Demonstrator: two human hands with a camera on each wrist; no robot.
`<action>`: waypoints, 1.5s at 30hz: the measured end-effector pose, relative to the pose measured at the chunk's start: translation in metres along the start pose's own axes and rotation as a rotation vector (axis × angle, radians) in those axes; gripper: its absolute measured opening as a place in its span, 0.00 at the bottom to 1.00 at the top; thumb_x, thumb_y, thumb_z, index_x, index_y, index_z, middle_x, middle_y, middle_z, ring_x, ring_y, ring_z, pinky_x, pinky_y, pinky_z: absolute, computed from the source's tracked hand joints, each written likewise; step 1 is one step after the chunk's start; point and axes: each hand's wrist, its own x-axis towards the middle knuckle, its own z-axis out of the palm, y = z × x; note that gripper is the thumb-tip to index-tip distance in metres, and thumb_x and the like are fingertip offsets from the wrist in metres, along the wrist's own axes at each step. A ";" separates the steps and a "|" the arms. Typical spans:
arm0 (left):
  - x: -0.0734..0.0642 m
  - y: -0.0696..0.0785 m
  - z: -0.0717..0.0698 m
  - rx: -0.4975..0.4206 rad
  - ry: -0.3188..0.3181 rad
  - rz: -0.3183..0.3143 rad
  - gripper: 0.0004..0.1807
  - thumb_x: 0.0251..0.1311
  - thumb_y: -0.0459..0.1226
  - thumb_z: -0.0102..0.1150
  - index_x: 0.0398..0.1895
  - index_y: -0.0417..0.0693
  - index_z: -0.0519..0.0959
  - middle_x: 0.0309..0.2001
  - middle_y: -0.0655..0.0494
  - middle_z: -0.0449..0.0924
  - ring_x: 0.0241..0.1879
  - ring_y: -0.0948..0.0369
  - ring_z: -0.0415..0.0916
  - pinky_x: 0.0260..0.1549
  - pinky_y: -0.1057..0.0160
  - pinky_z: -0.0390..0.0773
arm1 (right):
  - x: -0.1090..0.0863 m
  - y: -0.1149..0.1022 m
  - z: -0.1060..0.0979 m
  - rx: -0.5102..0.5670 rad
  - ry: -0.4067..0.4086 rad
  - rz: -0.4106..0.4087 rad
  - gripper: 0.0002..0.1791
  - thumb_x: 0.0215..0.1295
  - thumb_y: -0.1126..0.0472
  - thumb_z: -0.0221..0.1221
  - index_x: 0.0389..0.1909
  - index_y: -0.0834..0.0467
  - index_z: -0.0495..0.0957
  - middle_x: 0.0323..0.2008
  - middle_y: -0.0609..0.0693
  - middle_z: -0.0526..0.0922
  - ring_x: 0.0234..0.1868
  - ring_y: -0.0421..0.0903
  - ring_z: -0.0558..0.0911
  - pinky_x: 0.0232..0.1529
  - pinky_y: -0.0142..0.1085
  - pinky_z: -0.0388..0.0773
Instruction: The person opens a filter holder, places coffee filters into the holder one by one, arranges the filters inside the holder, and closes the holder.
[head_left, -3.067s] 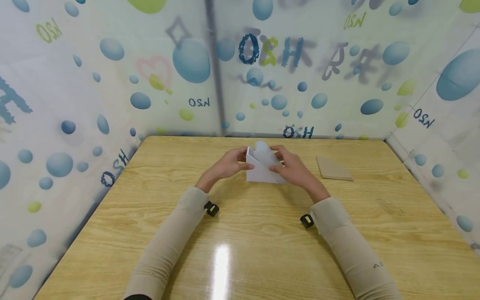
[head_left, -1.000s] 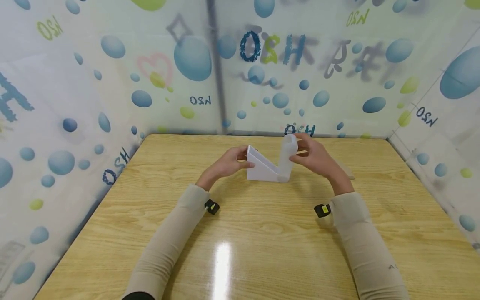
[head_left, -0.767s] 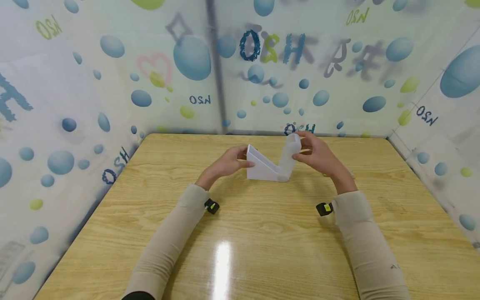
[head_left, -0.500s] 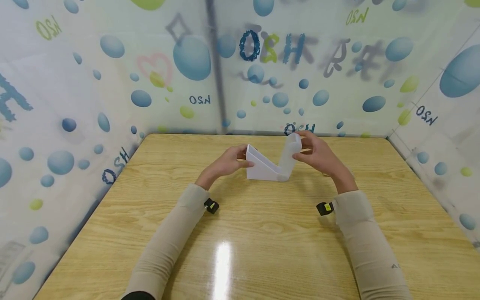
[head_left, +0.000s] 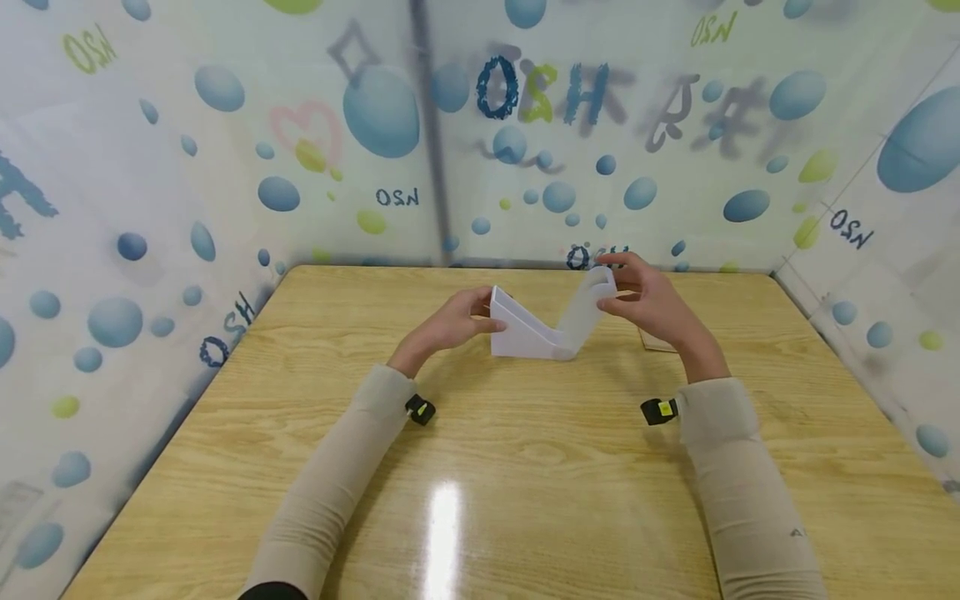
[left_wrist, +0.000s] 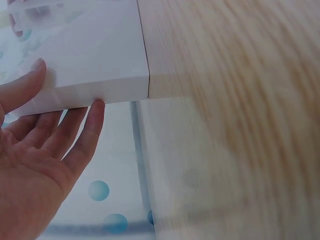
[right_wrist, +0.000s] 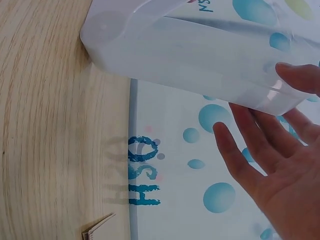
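A white wedge-shaped box [head_left: 521, 335] stands on the table, its tall side at the left and its top edge sloping down to the right. A translucent lid [head_left: 583, 315], joined to the box at its low right corner, leans up and to the right, swung away from it. My left hand [head_left: 456, 319] holds the tall end of the box, thumb on the near face and fingers along the end wall [left_wrist: 95, 92]. With thumb and fingers, my right hand [head_left: 651, 304] pinches the raised end of the lid. The box's inside is mostly hidden.
Behind my right wrist lies a flat brown paper-like piece [head_left: 658, 342], partly covered by the hand; its corner [right_wrist: 97, 227] shows in the right wrist view. The wooden table [head_left: 510, 467] ends at a patterned backdrop [head_left: 645, 150] close behind the box.
The lid has swung up out of the box and tilted further right, with my right hand moving right along with it. My left hand and the box have stayed nearly in place.
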 end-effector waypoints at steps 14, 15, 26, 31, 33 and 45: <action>-0.002 0.002 -0.001 -0.010 0.000 0.000 0.19 0.70 0.30 0.62 0.62 0.38 0.75 0.59 0.41 0.81 0.61 0.45 0.80 0.64 0.47 0.78 | -0.005 0.005 -0.013 -0.027 -0.024 0.021 0.35 0.74 0.61 0.61 0.77 0.58 0.60 0.64 0.66 0.75 0.67 0.63 0.75 0.70 0.64 0.69; -0.002 0.002 -0.001 -0.010 0.000 -0.001 0.19 0.70 0.30 0.62 0.62 0.38 0.75 0.59 0.41 0.81 0.61 0.46 0.80 0.64 0.47 0.78 | -0.005 0.005 -0.013 -0.030 -0.026 0.021 0.34 0.74 0.61 0.61 0.77 0.58 0.60 0.64 0.66 0.76 0.66 0.61 0.76 0.70 0.64 0.69; -0.002 0.001 0.001 -0.015 0.001 -0.012 0.20 0.69 0.29 0.62 0.62 0.38 0.74 0.59 0.42 0.81 0.60 0.46 0.80 0.64 0.48 0.78 | -0.009 0.009 -0.018 -0.047 -0.045 0.013 0.33 0.74 0.63 0.61 0.75 0.62 0.63 0.60 0.65 0.78 0.50 0.28 0.80 0.52 0.22 0.77; -0.002 0.001 0.000 -0.015 0.011 0.003 0.20 0.69 0.30 0.62 0.63 0.38 0.74 0.59 0.41 0.81 0.60 0.46 0.81 0.64 0.48 0.78 | -0.010 0.011 -0.022 -0.031 -0.045 -0.004 0.33 0.73 0.65 0.62 0.75 0.63 0.62 0.59 0.67 0.79 0.49 0.28 0.80 0.51 0.21 0.77; -0.001 0.000 0.000 -0.009 0.014 0.008 0.21 0.69 0.30 0.63 0.63 0.39 0.74 0.59 0.42 0.81 0.60 0.46 0.81 0.64 0.48 0.79 | -0.010 0.011 -0.023 -0.019 -0.046 -0.009 0.33 0.72 0.65 0.62 0.75 0.64 0.63 0.59 0.68 0.79 0.48 0.29 0.81 0.50 0.21 0.78; -0.003 -0.003 0.002 -0.002 0.006 0.027 0.20 0.69 0.30 0.63 0.62 0.38 0.75 0.59 0.41 0.82 0.60 0.46 0.81 0.63 0.48 0.79 | -0.016 0.019 -0.026 -0.014 -0.064 0.033 0.32 0.72 0.64 0.63 0.74 0.62 0.65 0.61 0.69 0.78 0.48 0.32 0.82 0.49 0.26 0.79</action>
